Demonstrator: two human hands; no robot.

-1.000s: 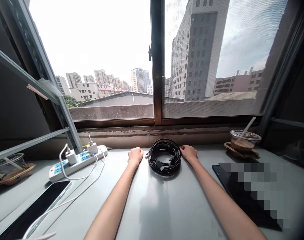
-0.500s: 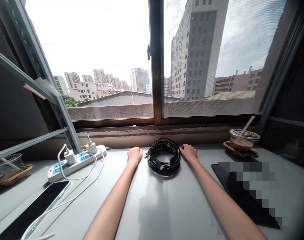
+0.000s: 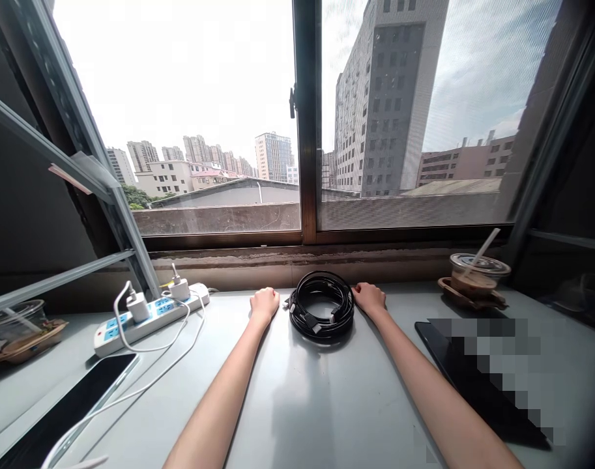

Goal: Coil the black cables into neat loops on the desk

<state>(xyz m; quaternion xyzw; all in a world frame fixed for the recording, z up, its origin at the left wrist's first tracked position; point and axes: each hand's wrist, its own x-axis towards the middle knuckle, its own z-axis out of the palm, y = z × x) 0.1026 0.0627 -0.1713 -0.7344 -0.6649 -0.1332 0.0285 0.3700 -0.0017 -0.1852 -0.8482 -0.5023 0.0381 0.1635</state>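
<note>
Hands are flanking the black cable coil [image 3: 321, 305] near the tabletop's [image 3: 297, 404] far edge — left hand [image 3: 264, 303] fisted, right hand [image 3: 370, 298] curled, touching it; gripping from both sides should be keeping the loops together

Tablet [image 3: 453, 365] partly pixelated; phone [image 3: 57, 417] cut off.

Both forearms are bare, without sleeves; the left hand [image 3: 264, 303] and right hand [image 3: 370, 298] wear no gloves or rings.

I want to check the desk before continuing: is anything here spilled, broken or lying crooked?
Nothing stands out. The black cable lies neatly coiled between the left hand and right hand, the iced drink stands upright, and the power strip lies flat.
</note>
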